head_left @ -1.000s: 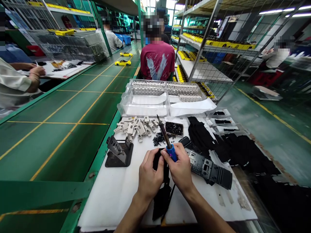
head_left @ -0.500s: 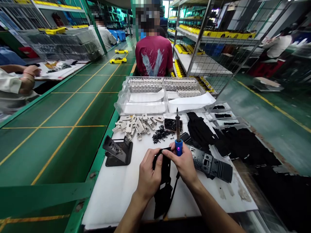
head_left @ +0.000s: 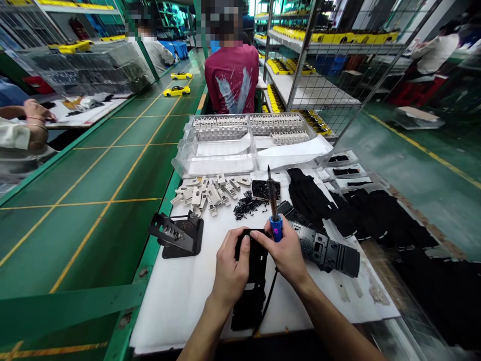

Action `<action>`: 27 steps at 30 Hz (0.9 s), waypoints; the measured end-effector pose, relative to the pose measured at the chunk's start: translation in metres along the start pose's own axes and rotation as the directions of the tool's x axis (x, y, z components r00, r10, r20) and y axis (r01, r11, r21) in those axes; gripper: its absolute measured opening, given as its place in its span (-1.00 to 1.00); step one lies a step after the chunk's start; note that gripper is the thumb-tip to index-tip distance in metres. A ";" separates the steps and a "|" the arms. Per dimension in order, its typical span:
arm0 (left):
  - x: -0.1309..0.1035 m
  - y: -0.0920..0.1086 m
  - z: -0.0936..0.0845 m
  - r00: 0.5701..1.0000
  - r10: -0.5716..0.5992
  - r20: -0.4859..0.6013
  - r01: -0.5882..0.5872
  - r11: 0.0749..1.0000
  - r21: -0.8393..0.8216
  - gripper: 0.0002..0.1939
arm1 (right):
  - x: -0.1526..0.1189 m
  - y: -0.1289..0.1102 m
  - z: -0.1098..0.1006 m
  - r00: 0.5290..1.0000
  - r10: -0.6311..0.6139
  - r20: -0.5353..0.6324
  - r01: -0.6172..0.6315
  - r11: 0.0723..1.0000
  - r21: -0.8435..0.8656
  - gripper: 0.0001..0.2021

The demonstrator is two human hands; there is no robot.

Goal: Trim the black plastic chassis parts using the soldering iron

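A flat black strip [head_left: 252, 296] with small cut-outs hangs down over the white work surface. My left hand [head_left: 233, 258] grips its upper left edge, thumb on the front. My right hand [head_left: 287, 250] pinches the upper right corner of the strip with thumb and fingertips and also holds a blue-handled soldering iron [head_left: 276, 228], its tip pointing up and a small light glowing on the handle. Right of my right hand lies a long black plastic housing [head_left: 326, 253]. Beyond my hands are a small tray of black pieces [head_left: 266, 190] and loose black bits [head_left: 248, 205].
Pale plastic parts [head_left: 210, 194] lie in a pile near a black iron stand [head_left: 184, 235]. Behind are clear trays [head_left: 221, 165]; black cloth-like strips [head_left: 311, 198] lie right. A green conveyor [head_left: 108, 180] runs left. A person in a red shirt [head_left: 232, 77] sits ahead.
The black strip has turned flatter toward the camera, its lower end shifting left. The iron's tip has tilted slightly left. The stand's holder appears tipped lower, and the yellow cars have shifted slightly.
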State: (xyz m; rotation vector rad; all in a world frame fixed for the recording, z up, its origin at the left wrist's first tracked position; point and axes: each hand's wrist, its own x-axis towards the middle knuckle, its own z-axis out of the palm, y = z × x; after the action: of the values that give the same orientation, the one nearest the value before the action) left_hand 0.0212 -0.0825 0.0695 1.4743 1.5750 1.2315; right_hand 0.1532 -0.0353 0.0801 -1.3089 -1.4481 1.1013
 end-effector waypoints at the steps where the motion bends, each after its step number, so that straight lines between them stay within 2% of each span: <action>1: 0.000 0.000 0.000 1.000 -0.020 0.008 0.021 1.000 -0.006 -0.80 | -0.001 -0.001 0.000 1.000 -0.003 -0.001 0.003 1.000 -0.014 -0.73; 4: -0.001 0.000 0.001 0.998 -0.065 0.028 0.066 0.997 -0.044 -0.79 | -0.003 -0.001 -0.001 1.000 -0.020 -0.019 0.019 0.998 -0.061 -0.74; 7: -0.003 0.002 0.003 0.987 -0.159 -0.005 0.156 0.977 -0.148 -0.76 | -0.007 0.000 0.000 0.998 -0.041 -0.038 0.036 0.992 -0.118 -0.74; 10: -0.008 0.004 0.004 0.942 -0.335 0.021 0.315 0.861 -0.399 -0.70 | -0.012 -0.002 0.002 0.997 -0.059 -0.051 0.052 0.990 -0.131 -0.76; 13: -0.011 0.004 0.004 0.900 -0.431 0.073 0.389 0.713 -0.584 -0.70 | -0.015 -0.003 0.003 0.993 -0.101 -0.058 0.096 0.991 -0.094 -0.78; 18: -0.011 0.004 0.006 0.858 -0.480 0.181 0.478 0.619 -0.623 -0.68 | -0.015 -0.001 0.002 0.996 -0.081 -0.041 0.080 0.997 -0.021 -0.76; 21: -0.010 0.006 0.008 0.860 -0.480 0.176 0.468 0.600 -0.648 -0.69 | -0.017 0.000 0.001 0.995 -0.085 -0.043 0.085 0.996 -0.005 -0.75; 24: -0.010 0.008 0.008 0.876 -0.471 0.106 0.414 0.620 -0.666 -0.75 | -0.018 -0.002 0.001 0.995 -0.090 -0.032 0.091 0.995 0.032 -0.74; 27: -0.006 0.006 0.001 0.875 -0.483 0.031 0.373 0.633 -0.678 -0.75 | -0.016 -0.005 -0.005 0.998 -0.058 0.003 0.056 0.988 0.147 -0.75</action>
State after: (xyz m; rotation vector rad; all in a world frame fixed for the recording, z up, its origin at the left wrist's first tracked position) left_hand 0.0258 -0.0886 0.0739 0.5008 1.2546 1.4230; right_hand 0.1581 -0.0511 0.0855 -1.1545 -1.3742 1.1536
